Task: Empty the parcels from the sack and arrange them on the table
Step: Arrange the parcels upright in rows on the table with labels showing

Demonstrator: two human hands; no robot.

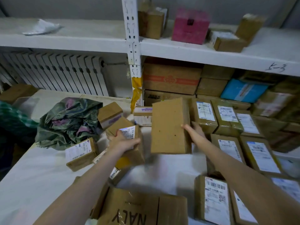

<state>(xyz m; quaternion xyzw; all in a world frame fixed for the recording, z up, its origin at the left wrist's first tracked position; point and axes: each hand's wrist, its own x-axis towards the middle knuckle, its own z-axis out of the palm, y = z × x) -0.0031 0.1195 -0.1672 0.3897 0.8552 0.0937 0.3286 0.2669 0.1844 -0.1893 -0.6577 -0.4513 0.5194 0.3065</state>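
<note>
Arms outstretched: left hand (125,142) grips labelled parcel (136,153), right hand (194,129) plain parcel (168,125).

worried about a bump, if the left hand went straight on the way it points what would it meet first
Probably the plain brown box that the right hand holds up: the left hand, gripping a labelled parcel, points toward its left edge. Depth is unclear.

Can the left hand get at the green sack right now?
Probably not yet: the left hand grips a labelled box. The sack lies uncovered to its left, so once freed, likely yes.
</note>
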